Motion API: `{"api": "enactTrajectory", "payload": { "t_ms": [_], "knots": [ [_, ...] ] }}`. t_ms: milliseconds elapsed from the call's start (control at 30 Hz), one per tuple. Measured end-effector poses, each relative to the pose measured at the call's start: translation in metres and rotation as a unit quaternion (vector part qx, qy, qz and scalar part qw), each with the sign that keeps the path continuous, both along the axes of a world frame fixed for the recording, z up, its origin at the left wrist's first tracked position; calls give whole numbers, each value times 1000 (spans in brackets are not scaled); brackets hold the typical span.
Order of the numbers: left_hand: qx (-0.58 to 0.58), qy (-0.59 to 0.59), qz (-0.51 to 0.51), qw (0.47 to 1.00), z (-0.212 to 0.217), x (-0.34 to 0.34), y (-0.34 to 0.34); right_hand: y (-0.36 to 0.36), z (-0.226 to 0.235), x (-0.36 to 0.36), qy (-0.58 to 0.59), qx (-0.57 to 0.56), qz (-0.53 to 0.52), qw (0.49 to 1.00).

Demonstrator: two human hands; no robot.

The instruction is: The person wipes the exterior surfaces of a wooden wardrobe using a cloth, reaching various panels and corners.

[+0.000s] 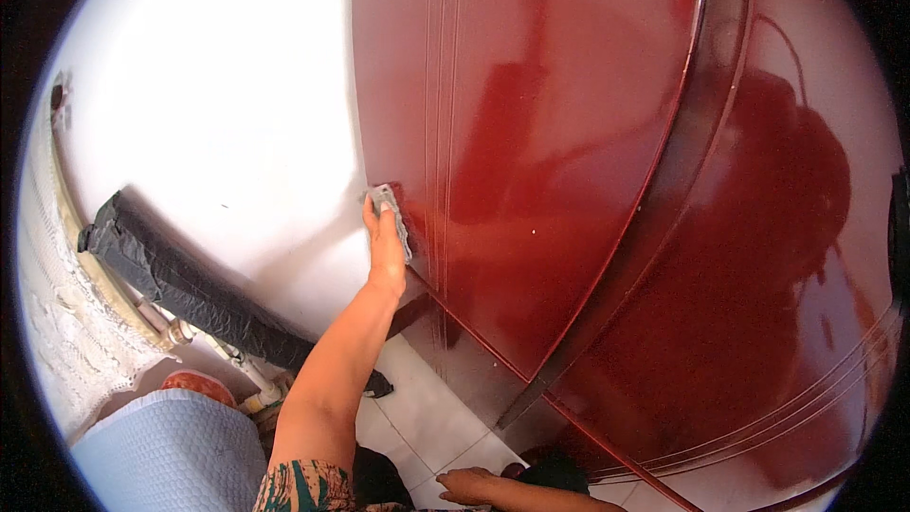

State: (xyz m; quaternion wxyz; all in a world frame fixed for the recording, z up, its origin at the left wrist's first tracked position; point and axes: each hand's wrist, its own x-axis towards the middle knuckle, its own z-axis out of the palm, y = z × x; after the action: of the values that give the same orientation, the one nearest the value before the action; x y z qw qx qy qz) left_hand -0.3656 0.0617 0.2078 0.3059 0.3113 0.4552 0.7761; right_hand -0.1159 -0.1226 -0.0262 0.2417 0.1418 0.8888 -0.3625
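Note:
My left hand [383,237] is closed around a folded grey cloth [383,195] with a ragged edge. It presses the cloth to the left edge of a glossy dark red cabinet [512,161], beside a white wall. My left arm is stretched out, its sleeve patterned. Low in the picture, my right hand [464,485] hangs over the floor with loosely bent fingers, some of them hidden. I see nothing in it, and it stands apart from the cabinet.
A long roll wrapped in black plastic [199,280] leans by the wall [237,85]. White pipes [227,351], a lace curtain [81,284] and a light blue quilted cover [180,450] are at the left. Pale floor tiles [417,417] lie below. A raised curved trim [664,171] crosses the cabinet.

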Motion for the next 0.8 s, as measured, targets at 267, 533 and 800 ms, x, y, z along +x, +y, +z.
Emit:
{"api": "enactTrajectory", "payload": {
  "t_ms": [267,533,800],
  "knots": [
    [239,534,164,794,71,109,-51,3,1,1,-12,5,-2,1000],
    [305,638,153,690,83,115,-51,5,-17,4,-34,-21,-24,999],
    [74,322,156,931,116,45,-13,11,-14,0,-21,-31,19,999]
  ]
}}
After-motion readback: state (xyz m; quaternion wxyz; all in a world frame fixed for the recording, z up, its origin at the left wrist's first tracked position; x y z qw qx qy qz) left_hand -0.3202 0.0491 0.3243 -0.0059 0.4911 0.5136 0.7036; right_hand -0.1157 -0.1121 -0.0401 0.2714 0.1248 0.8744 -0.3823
